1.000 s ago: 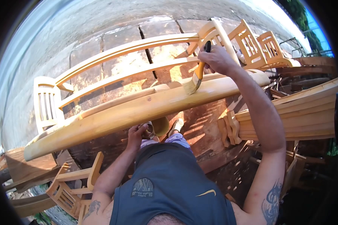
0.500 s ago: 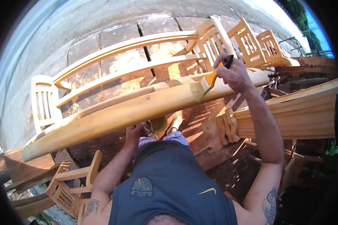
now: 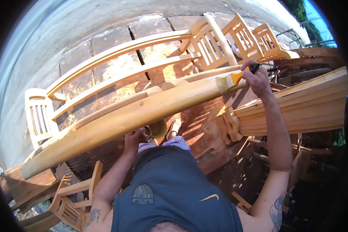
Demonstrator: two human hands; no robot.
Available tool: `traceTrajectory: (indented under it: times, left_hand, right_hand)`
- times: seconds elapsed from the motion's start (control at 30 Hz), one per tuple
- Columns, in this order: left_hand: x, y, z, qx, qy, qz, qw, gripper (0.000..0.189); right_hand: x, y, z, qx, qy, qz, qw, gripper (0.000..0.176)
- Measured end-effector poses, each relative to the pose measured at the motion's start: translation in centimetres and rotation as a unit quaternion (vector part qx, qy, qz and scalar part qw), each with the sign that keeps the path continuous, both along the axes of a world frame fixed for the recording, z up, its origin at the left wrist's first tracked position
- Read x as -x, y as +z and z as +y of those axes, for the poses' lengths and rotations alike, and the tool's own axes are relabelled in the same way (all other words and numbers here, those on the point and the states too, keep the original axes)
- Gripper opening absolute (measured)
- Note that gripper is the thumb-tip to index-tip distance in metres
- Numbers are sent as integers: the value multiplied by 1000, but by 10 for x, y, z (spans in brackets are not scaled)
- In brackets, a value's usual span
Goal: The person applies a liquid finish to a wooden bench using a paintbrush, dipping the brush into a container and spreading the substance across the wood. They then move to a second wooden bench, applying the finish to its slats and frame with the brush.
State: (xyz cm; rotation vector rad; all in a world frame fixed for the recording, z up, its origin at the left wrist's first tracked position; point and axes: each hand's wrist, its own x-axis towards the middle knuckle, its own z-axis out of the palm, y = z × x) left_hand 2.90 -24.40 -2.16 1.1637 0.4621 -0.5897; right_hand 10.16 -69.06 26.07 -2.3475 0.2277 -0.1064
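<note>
My right hand (image 3: 256,79) is closed round the dark handle of a paintbrush (image 3: 236,78) with an orange-yellow middle. Its pale bristles rest on the upper face of a long, smooth wooden beam (image 3: 143,107), near the beam's right end. Below the beam's near edge, my left hand (image 3: 133,140) has its fingers curled at the side of a round yellowish container (image 3: 158,128). The beam and my fingers partly hide that container. The beam runs slantwise in front of me, its surface looking wet and glossy in places.
Beyond the beam lies a pale wooden bench frame (image 3: 120,44) with slatted ends. Slatted chair parts (image 3: 243,38) stand at the back right. Stacked boards (image 3: 294,102) lie at right, and a small wooden frame (image 3: 75,187) sits at lower left. My feet are below the beam.
The brush and my right hand have moved right along the beam, towards its right end. The view has shifted slightly. My left hand remains below the beam, by the container.
</note>
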Motion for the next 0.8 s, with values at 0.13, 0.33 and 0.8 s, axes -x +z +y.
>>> traceTrajectory:
  times: [0.13, 0.33, 0.8]
  left_hand:
    - [0, 5, 1, -16, -19, -11, 1000, 15]
    - [3, 5, -5, 15, -30, 8, 999, 14]
    - [2, 14, -13, -33, -34, 1, 999, 14]
  right_hand:
    - [-18, 27, -31, 327, 28, -55, 943, 14]
    - [-36, -11, 82, 214, 187, -79, 956, 9]
    - [-76, -8, -111, 312, 60, 15, 948, 27]
